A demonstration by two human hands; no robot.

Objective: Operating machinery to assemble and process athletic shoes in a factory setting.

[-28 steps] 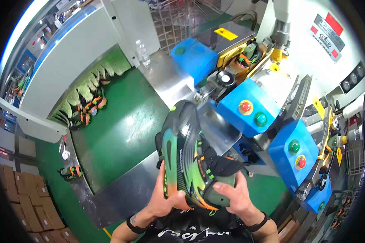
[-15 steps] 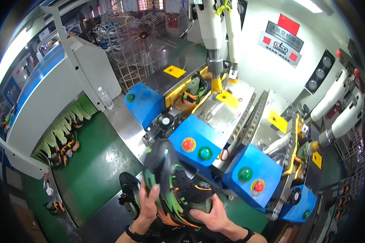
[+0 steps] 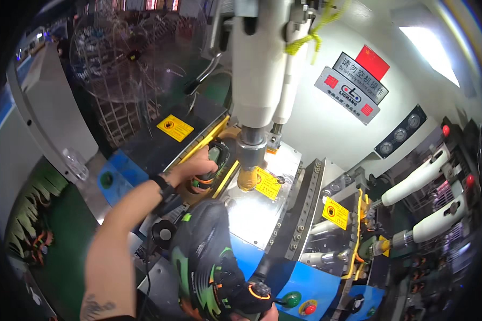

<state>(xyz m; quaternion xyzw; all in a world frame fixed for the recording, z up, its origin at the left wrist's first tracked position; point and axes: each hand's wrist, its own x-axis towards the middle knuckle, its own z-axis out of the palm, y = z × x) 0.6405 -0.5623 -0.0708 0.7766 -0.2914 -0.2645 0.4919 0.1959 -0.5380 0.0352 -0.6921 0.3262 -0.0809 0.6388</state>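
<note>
My left hand [image 3: 198,161] reaches into the machine's left station and closes round a shoe [image 3: 217,154] with dark, green and orange parts. That shoe sits between yellow-edged pads, under a white press arm [image 3: 257,69] with a yellow tip; my fingers are partly hidden there. Low in front of me, my right hand [image 3: 268,314] grips a second shoe [image 3: 203,257] at its heel end. This one is black with green and orange patterns, toe pointing up and away. Most of the right hand is cut off by the lower edge.
Blue housings with green and red buttons [image 3: 308,307] stand at the front. A second station with white press arms [image 3: 434,219] is at the right. On the left are a plastic bottle [image 3: 75,163], a conveyor opening with green strips [image 3: 32,198], and a wire-guarded fan [image 3: 134,56].
My left hand has let go of the black shoe and moved forward to the shoe in the left station. The right hand keeps the black shoe. My view has moved closer to the machine.
</note>
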